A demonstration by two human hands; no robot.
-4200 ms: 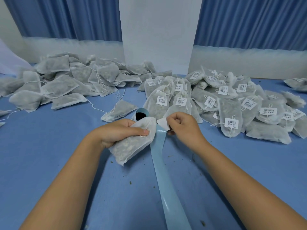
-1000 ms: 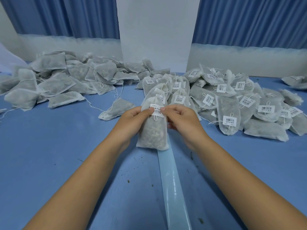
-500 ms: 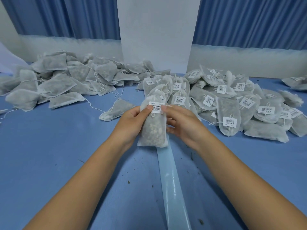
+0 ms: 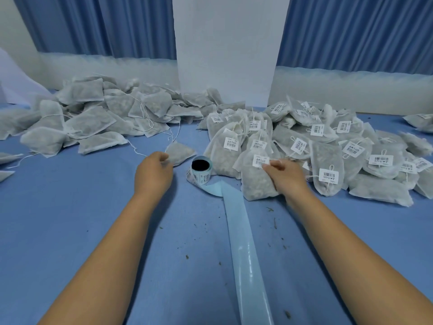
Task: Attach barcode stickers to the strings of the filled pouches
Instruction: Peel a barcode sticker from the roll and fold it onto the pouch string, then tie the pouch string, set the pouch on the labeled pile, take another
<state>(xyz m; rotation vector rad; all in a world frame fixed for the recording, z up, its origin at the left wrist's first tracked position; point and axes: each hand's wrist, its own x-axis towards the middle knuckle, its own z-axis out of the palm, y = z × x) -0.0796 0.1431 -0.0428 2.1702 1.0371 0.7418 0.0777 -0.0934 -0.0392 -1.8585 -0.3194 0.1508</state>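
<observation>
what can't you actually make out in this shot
Print on the barcode stickers: too small and blurred, head view.
Left hand fingertips: hidden behind its knuckles, head view; grip on the unlabelled pouch unclear.
Sticker roll: remaining count hidden inside the coil.
Backing strip: near end cut off by the bottom edge.
Labelled pouch: right side covered by the right hand holding it.

Two arms are being shown bare, from the fingers (image 4: pixel 275 165) back to the lower edge of the view. The left hand (image 4: pixel 153 172) and the right hand (image 4: pixel 285 178) are being seen uncovered, and the wrists (image 4: pixel 146 198) just behind the fingers are being left bare as well. The left forearm (image 4: pixel 98 261) and the right forearm (image 4: pixel 351 254) are being seen as slim near the fingers and broadening farther back from them. Finer detail of the fingers is being lost to blur.
</observation>
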